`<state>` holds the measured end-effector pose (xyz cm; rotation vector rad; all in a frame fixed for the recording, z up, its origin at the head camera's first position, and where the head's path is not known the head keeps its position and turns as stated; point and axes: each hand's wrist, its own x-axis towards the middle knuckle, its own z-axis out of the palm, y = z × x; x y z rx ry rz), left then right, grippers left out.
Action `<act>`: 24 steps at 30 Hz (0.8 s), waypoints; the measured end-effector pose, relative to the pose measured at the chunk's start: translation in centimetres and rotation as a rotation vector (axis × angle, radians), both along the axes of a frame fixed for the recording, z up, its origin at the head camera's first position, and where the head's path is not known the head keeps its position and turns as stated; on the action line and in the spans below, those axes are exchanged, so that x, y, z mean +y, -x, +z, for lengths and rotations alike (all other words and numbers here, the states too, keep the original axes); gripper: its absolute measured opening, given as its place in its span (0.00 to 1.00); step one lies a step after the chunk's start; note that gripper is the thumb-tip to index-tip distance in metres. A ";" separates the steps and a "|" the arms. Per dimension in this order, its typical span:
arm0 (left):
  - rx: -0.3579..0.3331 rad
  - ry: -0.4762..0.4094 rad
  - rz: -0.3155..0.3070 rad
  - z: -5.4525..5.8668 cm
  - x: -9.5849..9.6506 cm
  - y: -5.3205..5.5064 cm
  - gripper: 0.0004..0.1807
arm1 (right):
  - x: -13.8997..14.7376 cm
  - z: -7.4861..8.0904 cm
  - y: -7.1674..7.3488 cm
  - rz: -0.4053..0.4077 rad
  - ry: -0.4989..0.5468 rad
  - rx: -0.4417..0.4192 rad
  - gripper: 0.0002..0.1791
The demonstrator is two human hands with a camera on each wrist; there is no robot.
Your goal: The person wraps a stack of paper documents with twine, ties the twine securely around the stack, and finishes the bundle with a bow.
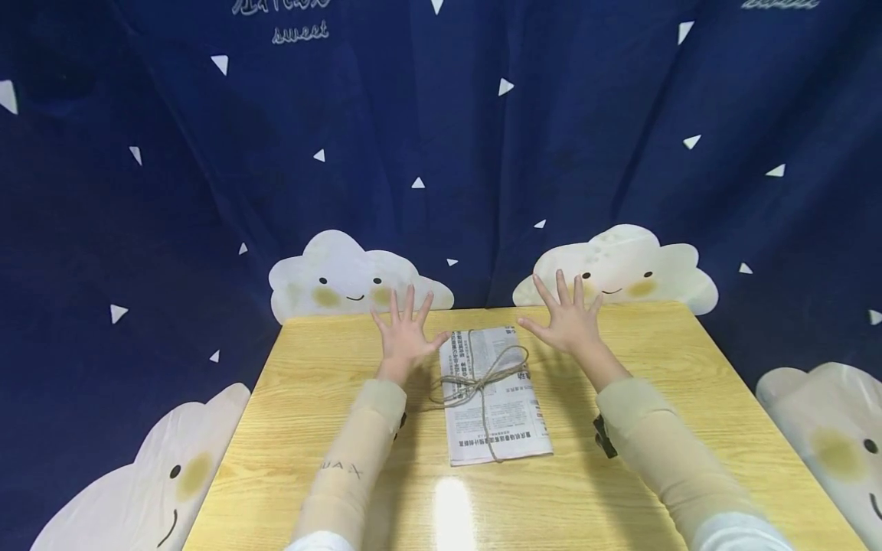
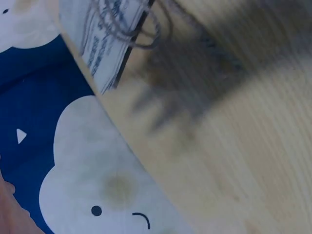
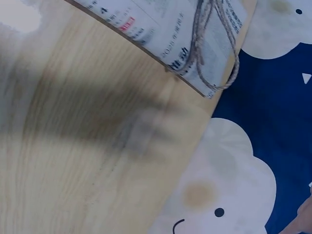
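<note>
A flat rectangular parcel wrapped in newspaper lies on the wooden table, tied with twine that crosses it and ends in a bow. To the left of the parcel's far end, my left hand is held up with its fingers spread. My right hand mirrors it on the other side, fingers also spread wide. Neither holds anything. Both wrist views show the parcel's edge and twine loops, with each hand's shadow on the wood; only a sliver of each hand shows at the frame's edge there.
The light wooden table has a bright glare spot near its front. Behind and around it hangs a dark blue cloth with white triangles and smiling clouds. A dark strap piece shows under the right forearm.
</note>
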<state>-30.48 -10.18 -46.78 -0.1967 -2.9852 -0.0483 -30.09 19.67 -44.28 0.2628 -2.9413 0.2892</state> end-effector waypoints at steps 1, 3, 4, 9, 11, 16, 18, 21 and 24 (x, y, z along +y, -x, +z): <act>-0.009 -0.005 0.000 -0.2 0.1 -0.1 0.46 | 0.0 -0.2 0.0 -0.002 0.006 -0.004 0.48; -0.028 -0.013 0.002 -0.5 0.2 -0.2 0.46 | 0.1 -0.5 0.0 -0.003 0.016 -0.015 0.48; -0.034 -0.020 0.003 -0.5 0.2 -0.3 0.46 | 0.1 -0.6 0.0 -0.003 0.017 -0.022 0.48; -0.012 -0.039 0.001 -0.4 0.2 -0.2 0.46 | 0.2 -0.4 0.0 -0.007 0.005 -0.020 0.49; 0.001 -0.051 -0.002 -0.3 0.2 -0.2 0.46 | 0.2 -0.1 -0.1 -0.004 0.003 -0.021 0.49; -0.010 -0.050 0.000 0.0 0.0 -0.1 0.46 | 0.3 0.1 0.0 -0.007 -0.002 -0.037 0.49; -0.018 -0.044 0.006 0.0 0.0 -0.1 0.46 | 0.3 0.1 0.0 -0.009 -0.005 -0.038 0.49; -0.029 -0.048 0.014 -0.1 0.0 -0.1 0.46 | 0.4 0.0 0.0 -0.008 -0.005 -0.040 0.49; -0.035 -0.057 0.017 -0.2 0.0 0.0 0.46 | 0.3 -0.1 0.0 -0.006 -0.001 -0.040 0.49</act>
